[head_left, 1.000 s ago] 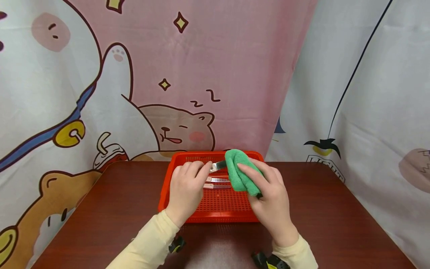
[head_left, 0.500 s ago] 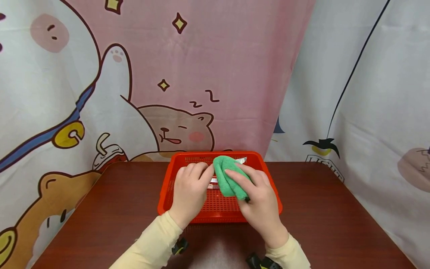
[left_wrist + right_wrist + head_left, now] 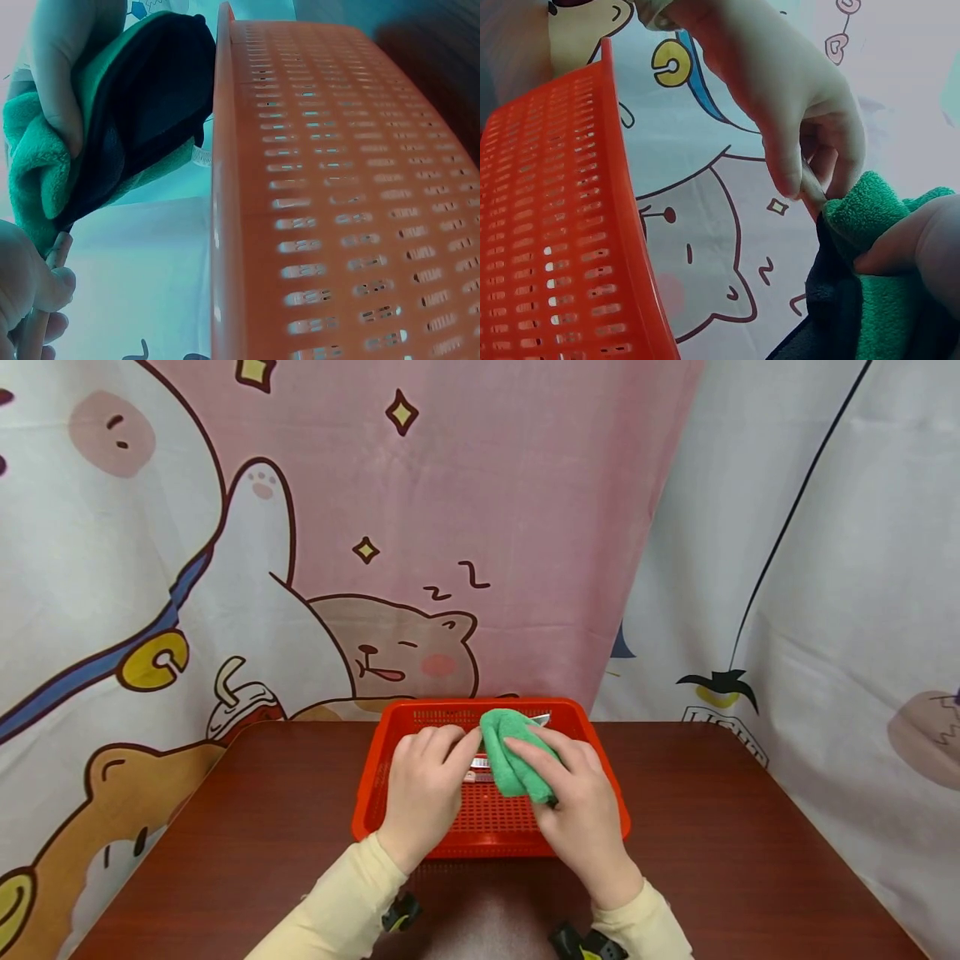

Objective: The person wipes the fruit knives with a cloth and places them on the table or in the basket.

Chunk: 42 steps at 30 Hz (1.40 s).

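Over the red basket (image 3: 491, 845), my left hand (image 3: 426, 783) grips the handle (image 3: 36, 330) of a knife, seen in the left wrist view. My right hand (image 3: 581, 802) holds a folded green cloth (image 3: 513, 760) around the knife's blade; its dark underside (image 3: 161, 90) faces down. Only the blade tip (image 3: 542, 719) shows past the cloth in the head view. The right thumb (image 3: 900, 244) presses on the green side. Below the hands, two more knives (image 3: 478, 777) lie in the basket, partly hidden by the cloth and the left hand.
The perforated basket stands on a dark brown table (image 3: 285, 810), near its far edge. Behind the table hangs a cartoon-printed curtain (image 3: 555, 527). A black wrist device (image 3: 401, 912) is strapped under the left sleeve, another (image 3: 585, 943) under the right.
The cloth and right hand have moved left along the blade, up to the left fingers. The blade tip now pokes out on the right. During the last half second they shift only slightly.
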Tool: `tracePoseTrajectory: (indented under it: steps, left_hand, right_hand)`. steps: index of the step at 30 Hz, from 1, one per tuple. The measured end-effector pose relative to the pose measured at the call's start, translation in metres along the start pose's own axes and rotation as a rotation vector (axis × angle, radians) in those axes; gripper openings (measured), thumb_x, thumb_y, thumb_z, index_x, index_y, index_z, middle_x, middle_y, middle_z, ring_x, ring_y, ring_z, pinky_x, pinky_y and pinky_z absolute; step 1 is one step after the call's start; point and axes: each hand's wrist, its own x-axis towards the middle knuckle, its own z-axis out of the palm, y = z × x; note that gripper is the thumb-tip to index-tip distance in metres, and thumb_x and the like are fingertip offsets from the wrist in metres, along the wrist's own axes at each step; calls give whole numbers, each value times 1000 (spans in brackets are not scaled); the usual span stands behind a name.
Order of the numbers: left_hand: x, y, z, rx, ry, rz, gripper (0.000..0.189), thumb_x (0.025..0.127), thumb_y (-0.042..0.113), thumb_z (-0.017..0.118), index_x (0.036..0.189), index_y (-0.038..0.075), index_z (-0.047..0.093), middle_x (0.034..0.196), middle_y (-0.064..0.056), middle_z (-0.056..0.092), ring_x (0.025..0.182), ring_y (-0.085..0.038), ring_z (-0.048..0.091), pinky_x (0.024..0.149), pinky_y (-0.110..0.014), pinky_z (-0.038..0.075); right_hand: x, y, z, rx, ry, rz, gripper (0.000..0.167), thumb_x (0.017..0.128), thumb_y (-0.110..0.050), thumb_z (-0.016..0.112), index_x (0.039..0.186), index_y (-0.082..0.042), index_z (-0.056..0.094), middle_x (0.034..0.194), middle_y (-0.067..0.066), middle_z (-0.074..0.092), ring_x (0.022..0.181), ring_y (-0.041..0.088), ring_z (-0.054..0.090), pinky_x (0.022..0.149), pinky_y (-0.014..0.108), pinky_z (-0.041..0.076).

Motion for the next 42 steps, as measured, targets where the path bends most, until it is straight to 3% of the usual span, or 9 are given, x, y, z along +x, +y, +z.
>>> tracePoseTrajectory:
  steps: [12,21,28,33,37,42]
  left_hand:
    - [-1,-2,-6,-2,-33,-1,30,84,-4,69,111,8,70,96,-8,64,81,-25,60,60,-38,46]
    - [0,-5,-9,-34,-68,13,32,84,-5,66,112,9,70,97,-7,66,81,-24,60,59,-37,46]
    - [3,-14,-12,-93,-102,27,32,85,-7,64,111,9,69,95,-7,66,78,-24,60,59,-36,44]
    - [10,-22,-16,-182,-144,8,27,86,-1,73,110,11,70,94,-4,66,78,-23,59,60,-35,45]
    - [19,-29,-18,-230,-181,20,22,88,1,71,107,13,70,94,-1,66,80,-22,60,65,-37,48]
    - [34,-38,-18,-279,-312,25,26,84,-3,75,105,12,70,93,0,66,83,-21,60,69,-35,50]
  right_hand:
    - [-3,10,-13,-74,35,3,77,62,21,74,124,-23,70,131,7,61,105,34,56,73,47,52]
    - [-4,20,-29,-116,39,6,80,60,23,73,124,-23,70,129,7,61,104,34,55,72,46,50]
    - [-11,38,-50,-128,14,88,72,66,20,69,125,-21,69,129,9,61,106,34,53,80,44,43]
    - [-21,55,-67,-133,2,134,70,66,19,71,126,-17,69,129,13,60,108,35,52,84,44,38]
    - [-31,69,-77,-147,-2,162,71,65,20,73,126,-16,68,128,13,59,110,36,52,85,44,36]
    - [-44,82,-86,-173,-12,202,72,64,21,74,125,-16,69,126,14,60,108,38,52,84,47,35]
